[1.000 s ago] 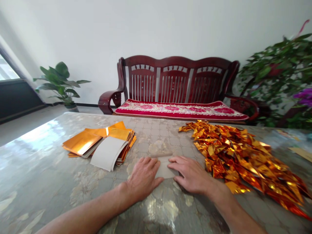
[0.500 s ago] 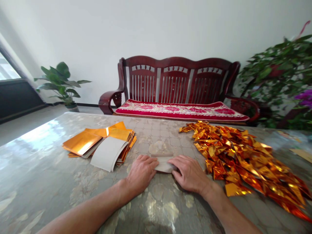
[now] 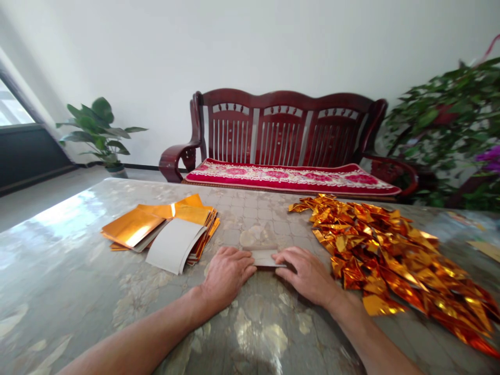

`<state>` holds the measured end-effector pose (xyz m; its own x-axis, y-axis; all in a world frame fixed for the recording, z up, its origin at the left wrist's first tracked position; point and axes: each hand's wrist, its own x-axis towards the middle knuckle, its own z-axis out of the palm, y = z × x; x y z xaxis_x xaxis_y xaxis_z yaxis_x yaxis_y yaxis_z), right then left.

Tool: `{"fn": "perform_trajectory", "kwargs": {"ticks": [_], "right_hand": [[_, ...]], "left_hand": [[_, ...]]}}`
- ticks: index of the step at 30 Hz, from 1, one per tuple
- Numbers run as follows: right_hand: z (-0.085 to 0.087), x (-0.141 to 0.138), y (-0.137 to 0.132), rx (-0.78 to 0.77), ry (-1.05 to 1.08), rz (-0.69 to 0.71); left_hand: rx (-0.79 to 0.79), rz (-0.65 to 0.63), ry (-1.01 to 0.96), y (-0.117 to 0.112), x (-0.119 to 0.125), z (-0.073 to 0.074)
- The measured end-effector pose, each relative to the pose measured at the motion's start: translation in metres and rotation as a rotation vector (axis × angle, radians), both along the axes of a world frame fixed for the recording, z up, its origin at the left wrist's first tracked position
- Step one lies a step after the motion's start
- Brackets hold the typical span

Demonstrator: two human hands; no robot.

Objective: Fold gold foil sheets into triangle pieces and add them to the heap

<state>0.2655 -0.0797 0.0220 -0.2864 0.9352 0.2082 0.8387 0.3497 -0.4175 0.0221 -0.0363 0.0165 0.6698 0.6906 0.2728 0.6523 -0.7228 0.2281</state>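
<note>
A small sheet of foil paper (image 3: 266,258), pale grey side up, lies on the table in front of me as a narrow folded strip. My left hand (image 3: 228,272) grips its left end, fingers pressed together over it. At the other end, my right hand (image 3: 307,273) pinches the strip between thumb and fingers. The fingertips hide both ends of the paper. To the left of my hands sits a loose stack of gold foil sheets (image 3: 135,226), some with the grey side up. On the right spreads a heap of folded gold foil pieces (image 3: 383,250).
The table (image 3: 164,323) has a glossy, flower-patterned cover. Beyond its far edge stands a dark red wooden bench (image 3: 279,125) with a red floral cushion (image 3: 289,176). Potted plants (image 3: 102,127) stand at left and right. Clear plastic (image 3: 461,225) lies at the right edge.
The paper between my hands has become narrower, its near edge now folded into a straighter strip. Both hands stay nearly in place, fingers slightly shifted. The stack and heap are unchanged.
</note>
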Motion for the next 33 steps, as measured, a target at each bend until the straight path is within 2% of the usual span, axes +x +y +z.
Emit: {"fn": "perform_trajectory", "kwargs": {"ticks": [6,11,17,23,33], "right_hand": [[-0.012,-0.011,0.013,0.031,0.064,-0.182],[-0.014,-0.019,0.02,0.086,0.031,-0.312],[-0.013,-0.025,0.02,0.153,-0.037,-0.302],[-0.013,-0.027,0.02,0.155,-0.048,-0.287],[-0.017,-0.03,0.02,0.179,-0.069,-0.308]], "left_hand": [[-0.092,0.13,-0.012,0.007,-0.001,0.003],[-0.099,0.214,0.002,0.011,0.001,0.004],[-0.114,0.272,-0.036,0.011,0.005,0.003],[-0.133,0.331,-0.026,0.015,0.007,0.002],[-0.096,0.351,0.0,0.017,0.007,-0.002]]}}
